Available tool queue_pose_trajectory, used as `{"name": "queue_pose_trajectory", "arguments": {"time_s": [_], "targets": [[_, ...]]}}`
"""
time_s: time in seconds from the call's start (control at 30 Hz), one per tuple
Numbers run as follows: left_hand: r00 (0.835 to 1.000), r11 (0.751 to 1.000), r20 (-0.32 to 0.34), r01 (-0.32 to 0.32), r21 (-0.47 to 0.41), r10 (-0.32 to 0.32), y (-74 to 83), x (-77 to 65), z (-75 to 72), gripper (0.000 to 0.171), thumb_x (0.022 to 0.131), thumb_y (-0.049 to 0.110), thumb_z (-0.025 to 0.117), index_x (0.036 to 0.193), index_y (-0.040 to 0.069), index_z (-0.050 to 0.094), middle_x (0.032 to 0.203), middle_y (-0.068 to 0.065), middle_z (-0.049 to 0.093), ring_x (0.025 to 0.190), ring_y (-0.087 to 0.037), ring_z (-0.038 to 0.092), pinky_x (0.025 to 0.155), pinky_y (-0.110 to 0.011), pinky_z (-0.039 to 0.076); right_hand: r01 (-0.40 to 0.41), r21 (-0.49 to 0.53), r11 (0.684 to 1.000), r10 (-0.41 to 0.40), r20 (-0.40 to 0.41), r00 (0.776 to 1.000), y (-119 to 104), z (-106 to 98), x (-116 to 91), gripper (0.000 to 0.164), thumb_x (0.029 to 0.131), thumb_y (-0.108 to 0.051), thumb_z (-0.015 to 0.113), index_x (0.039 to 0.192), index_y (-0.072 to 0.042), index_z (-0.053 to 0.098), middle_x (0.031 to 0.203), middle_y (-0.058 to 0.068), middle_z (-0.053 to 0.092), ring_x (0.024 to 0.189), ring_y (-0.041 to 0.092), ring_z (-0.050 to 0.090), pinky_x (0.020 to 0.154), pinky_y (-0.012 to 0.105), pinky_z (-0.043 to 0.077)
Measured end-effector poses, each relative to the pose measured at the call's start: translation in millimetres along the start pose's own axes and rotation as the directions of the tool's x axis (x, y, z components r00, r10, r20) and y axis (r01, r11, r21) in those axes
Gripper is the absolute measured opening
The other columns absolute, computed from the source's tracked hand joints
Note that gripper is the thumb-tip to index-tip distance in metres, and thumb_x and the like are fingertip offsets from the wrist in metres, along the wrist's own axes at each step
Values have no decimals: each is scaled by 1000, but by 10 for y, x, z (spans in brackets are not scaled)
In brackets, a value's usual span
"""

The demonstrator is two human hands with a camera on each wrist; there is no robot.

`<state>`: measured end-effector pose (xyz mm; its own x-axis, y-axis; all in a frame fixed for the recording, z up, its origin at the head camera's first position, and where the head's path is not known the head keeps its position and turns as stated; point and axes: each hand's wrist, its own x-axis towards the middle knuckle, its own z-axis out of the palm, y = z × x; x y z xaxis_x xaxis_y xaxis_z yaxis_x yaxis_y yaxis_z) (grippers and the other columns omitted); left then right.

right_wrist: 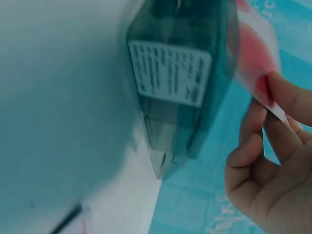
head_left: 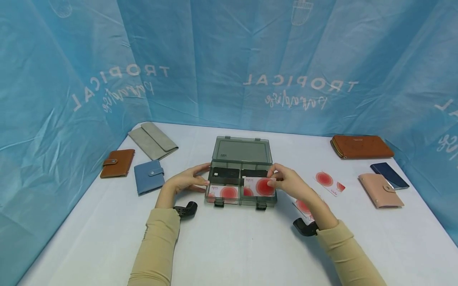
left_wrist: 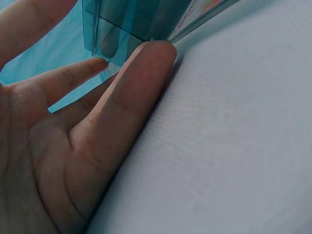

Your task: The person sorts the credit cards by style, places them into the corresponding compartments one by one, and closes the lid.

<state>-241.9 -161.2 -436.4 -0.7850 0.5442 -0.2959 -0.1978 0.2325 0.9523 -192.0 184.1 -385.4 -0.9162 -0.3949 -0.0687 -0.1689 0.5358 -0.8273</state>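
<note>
While the right hand (head_left: pixel 288 180) pinches a red-and-white card (head_left: pixel 259 186) at its right end, thumb against fingers, the left hand (head_left: pixel 187 179) has its fingers extended and touches the left side of the green-tinted case (head_left: pixel 247 201) without gripping it. Card position: centre of the frame, over the front right section of the case. Whether its lower edge makes contact inside cannot be told.

Caution: a hold at one end probably gives little resistance to tilting; if the card catches on the case, it could twist or slip free. Uneven pressure from the left hand could slide or turn the case. A knock to the raised lid (head_left: pixel 243 150) could drop it onto the card.

Inside the case, a second printed card (head_left: pixel 229 192) occupies the front left section; a black card-like piece (head_left: pixel 225 173) lies behind it.

Right of centre, loose cards (head_left: pixel 303 207) lie partly hidden by the right forearm (head_left: pixel 320 209); lowering that arm could displace them. Another loose card (head_left: pixel 325 179) lies farther right.

On the outer counter (head_left: pixel 229 250), a blue wallet (head_left: pixel 148 178) sits at middle left, a pink wallet (head_left: pixel 379 190) at middle right.
</note>
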Motion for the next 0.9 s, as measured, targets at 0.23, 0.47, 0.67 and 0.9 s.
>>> {"name": "queue_pose_trajectory", "arguments": {"time_s": [0.23, 0.47, 0.67, 0.9], "targets": [[1000, 1000, -2, -1, 3, 1, 0, 8, 0, 82, 85, 6, 63, 150, 12, 14, 154, -12, 12, 103, -21, 56, 91, -44, 50, 139, -294, 946, -127, 59, 990, 64, 165, 49, 21, 83, 0, 66, 99, -13, 64, 85, -2, 62, 73, 13, 54, 64, 25, 49], [1000, 1000, 0, 0, 4, 0, -11, 21, -7, 82, 85, 6, 64, 150, 13, 15, 154, -12, 12, 101, -19, 57, 91, -44, 50, 230, -580, 781, -230, 75, 970, 72, 217, 61, 25, 80, -1, 69, 100, -16, 66, 83, -7, 65, 79, 11, 59, 75, 40, 45], [1000, 1000, -11, 7, 10, -7, -11, 15, -10, 83, 84, 7, 65, 150, 13, 15, 154, -12, 12, 98, -16, 57, 90, -44, 50, 252, -657, 711, -274, 72, 959, 55, 236, 41, 24, 79, -5, 71, 101, -14, 68, 88, -4, 65, 83, 14, 60, 72, 40, 45], [1000, 1000, -5, 4, -3, -4, -13, 9, -5, 83, 84, 6, 64, 150, 13, 15, 154, -12, 10, 93, -15, 58, 90, -44, 51, 304, -724, 619, -381, 62, 923, 65, 206, 23, 17, 76, -8, 73, 93, -13, 73, 86, -3, 69, 81, 17, 60, 70, 38, 48]]}}
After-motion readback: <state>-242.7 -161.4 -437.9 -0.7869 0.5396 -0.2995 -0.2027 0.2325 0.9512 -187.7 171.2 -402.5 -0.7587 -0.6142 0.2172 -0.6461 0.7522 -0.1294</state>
